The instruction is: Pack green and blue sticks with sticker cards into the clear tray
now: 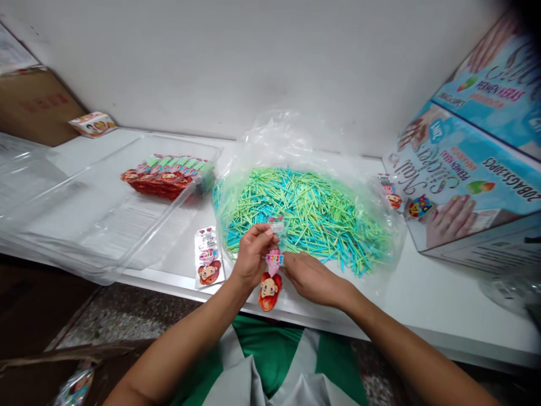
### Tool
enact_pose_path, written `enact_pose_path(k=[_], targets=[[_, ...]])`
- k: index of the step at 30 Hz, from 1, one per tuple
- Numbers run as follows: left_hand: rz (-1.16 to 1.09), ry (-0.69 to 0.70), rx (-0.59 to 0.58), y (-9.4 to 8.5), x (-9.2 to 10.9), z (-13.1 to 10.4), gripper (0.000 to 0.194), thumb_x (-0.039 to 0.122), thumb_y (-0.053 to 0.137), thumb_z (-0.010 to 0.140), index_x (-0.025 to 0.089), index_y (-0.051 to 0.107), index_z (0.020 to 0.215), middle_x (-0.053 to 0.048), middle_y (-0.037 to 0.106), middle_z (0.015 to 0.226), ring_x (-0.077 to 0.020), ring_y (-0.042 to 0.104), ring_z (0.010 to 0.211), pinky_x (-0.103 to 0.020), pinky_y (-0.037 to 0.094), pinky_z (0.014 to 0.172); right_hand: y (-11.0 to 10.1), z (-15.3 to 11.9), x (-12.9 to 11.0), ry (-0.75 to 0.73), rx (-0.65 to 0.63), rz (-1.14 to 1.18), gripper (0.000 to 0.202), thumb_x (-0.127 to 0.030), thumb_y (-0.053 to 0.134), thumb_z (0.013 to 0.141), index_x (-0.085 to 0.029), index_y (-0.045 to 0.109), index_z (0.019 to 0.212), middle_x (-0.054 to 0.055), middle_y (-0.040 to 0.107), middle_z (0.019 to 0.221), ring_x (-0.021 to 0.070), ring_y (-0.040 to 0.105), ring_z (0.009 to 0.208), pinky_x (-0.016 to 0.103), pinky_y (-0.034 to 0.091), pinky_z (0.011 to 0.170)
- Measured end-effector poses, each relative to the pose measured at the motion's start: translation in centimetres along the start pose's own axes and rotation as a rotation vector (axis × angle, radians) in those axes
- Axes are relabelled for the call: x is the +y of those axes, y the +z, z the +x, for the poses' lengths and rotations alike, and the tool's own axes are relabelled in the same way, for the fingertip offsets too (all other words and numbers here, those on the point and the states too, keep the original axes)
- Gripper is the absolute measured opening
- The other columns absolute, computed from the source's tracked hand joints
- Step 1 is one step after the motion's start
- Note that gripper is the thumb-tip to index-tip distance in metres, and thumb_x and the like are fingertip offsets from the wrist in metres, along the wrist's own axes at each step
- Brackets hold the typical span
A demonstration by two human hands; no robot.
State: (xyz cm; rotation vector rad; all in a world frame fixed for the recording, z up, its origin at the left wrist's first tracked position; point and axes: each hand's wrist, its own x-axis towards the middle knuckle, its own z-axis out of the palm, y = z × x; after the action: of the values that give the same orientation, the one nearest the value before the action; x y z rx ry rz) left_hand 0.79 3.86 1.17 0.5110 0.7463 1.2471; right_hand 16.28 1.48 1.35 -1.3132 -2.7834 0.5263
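Observation:
My left hand pinches the upper part of a small candy packet, clear at the top and printed with "STICK" and an upside-down red-haired cartoon face. At the packet's right edge, my right hand has its fingers closed, the tips partly hidden behind it. Just behind both hands, a clear plastic bag lies spread open with a heap of green and blue sticks in it. To the left of my left hand, a flat packet with the same cartoon lies on the white table.
A clear plastic tray at left holds stacked, filled packets. Blue printed cartons stand at right, with another packet beside them. A brown carton and a small box are at back left, against the wall.

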Motion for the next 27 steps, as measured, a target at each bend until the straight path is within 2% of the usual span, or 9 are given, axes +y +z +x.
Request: enact_pose_path(k=[2, 8, 12, 14, 16, 18, 21, 23, 27], targets=[[-0.012, -0.025, -0.015, 0.5, -0.4, 0.2, 0.024, 0.021, 0.071, 0.069, 0.017, 0.054, 0.085, 0.002, 0.059, 0.066, -0.0074, 0.054, 0.057, -0.018, 0.040, 0.055, -0.2, 0.0, -0.2, -0.004, 0.017, 0.004, 0.018, -0.021, 0.033, 0.095, -0.017, 0.051, 0.093, 0.009, 0.064, 0.091, 0.0199, 0.057, 0.082, 0.031, 0.032, 0.073], [0.004, 0.091, 0.026, 0.4, 1.0, -0.2, 0.026, 0.021, 0.072, 0.067, 0.018, 0.055, 0.086, 0.003, 0.058, 0.065, -0.0078, 0.054, 0.058, -0.020, 0.040, 0.057, -0.1, -0.4, -0.1, 0.152, 0.026, -0.052, 0.021, -0.027, 0.033, 0.096, -0.016, 0.050, 0.090, 0.009, 0.064, 0.079, 0.0221, 0.058, 0.074, 0.033, 0.033, 0.072], [0.030, 0.011, -0.036, 0.6, -0.1, -0.7, 0.025, 0.024, 0.071, 0.069, 0.018, 0.054, 0.086, 0.003, 0.059, 0.065, -0.0081, 0.053, 0.055, -0.021, 0.039, 0.055, 0.3, 0.0, -0.6, 0.110, 0.013, 0.033, 0.017, -0.018, 0.036, 0.092, -0.016, 0.050, 0.102, 0.011, 0.065, 0.096, 0.0236, 0.060, 0.082, 0.034, 0.034, 0.073], [0.034, -0.014, -0.047, 0.7, -0.7, -0.9, 0.024, 0.025, 0.071, 0.070, 0.018, 0.055, 0.086, 0.003, 0.059, 0.065, -0.0080, 0.052, 0.054, -0.021, 0.039, 0.055, 0.5, 0.1, -0.5, 0.079, 0.038, 0.121, 0.019, -0.014, 0.038, 0.089, -0.017, 0.048, 0.105, 0.012, 0.063, 0.104, 0.0229, 0.060, 0.085, 0.034, 0.036, 0.074], [0.024, 0.012, -0.054, 0.6, -0.7, -0.9, 0.023, 0.024, 0.070, 0.071, 0.017, 0.056, 0.088, 0.002, 0.060, 0.067, -0.0082, 0.053, 0.057, -0.022, 0.041, 0.058, 1.0, 0.1, -0.1, 0.098, 0.083, 0.278, 0.013, -0.019, 0.037, 0.091, -0.017, 0.046, 0.101, 0.010, 0.063, 0.096, 0.0206, 0.059, 0.080, 0.032, 0.038, 0.071], [0.016, 0.057, -0.050, 0.4, 0.0, -0.8, 0.024, 0.022, 0.070, 0.072, 0.016, 0.058, 0.092, 0.002, 0.060, 0.069, -0.0085, 0.055, 0.060, -0.023, 0.043, 0.062, 1.9, -0.1, 0.3, 0.130, 0.176, 0.496, 0.013, -0.027, 0.032, 0.095, -0.019, 0.042, 0.095, 0.006, 0.061, 0.085, 0.0176, 0.057, 0.077, 0.029, 0.041, 0.070], [0.036, 0.082, -0.009, 0.0, 1.3, -0.9, 0.023, 0.021, 0.071, 0.071, 0.016, 0.059, 0.090, 0.002, 0.060, 0.069, -0.0086, 0.055, 0.062, -0.022, 0.043, 0.061, 3.8, -0.4, 0.8, 0.161, 0.340, 0.746, 0.020, -0.035, 0.028, 0.098, -0.021, 0.041, 0.091, 0.003, 0.057, 0.085, 0.0155, 0.055, 0.082, 0.029, 0.043, 0.076], [0.041, 0.068, 0.015, -0.5, 1.9, -1.0, 0.020, 0.021, 0.071, 0.070, 0.017, 0.057, 0.084, 0.003, 0.059, 0.068, -0.0086, 0.056, 0.062, -0.022, 0.043, 0.061, 5.1, -0.6, 1.0, 0.177, 0.394, 0.812, 0.022, -0.037, 0.028, 0.098, -0.022, 0.042, 0.092, 0.003, 0.056, 0.088, 0.0157, 0.054, 0.086, 0.030, 0.043, 0.078], [0.066, 0.008, -0.006, -1.6, 1.8, -1.4, 0.021, 0.023, 0.069, 0.072, 0.018, 0.051, 0.080, 0.000, 0.066, 0.074, -0.0142, 0.064, 0.070, -0.026, 0.047, 0.067, 6.7, -1.1, 1.2, 0.179, 0.390, 0.856, 0.019, -0.036, 0.030, 0.097, -0.022, 0.042, 0.098, 0.004, 0.056, 0.090, 0.0158, 0.054, 0.085, 0.031, 0.044, 0.078]])
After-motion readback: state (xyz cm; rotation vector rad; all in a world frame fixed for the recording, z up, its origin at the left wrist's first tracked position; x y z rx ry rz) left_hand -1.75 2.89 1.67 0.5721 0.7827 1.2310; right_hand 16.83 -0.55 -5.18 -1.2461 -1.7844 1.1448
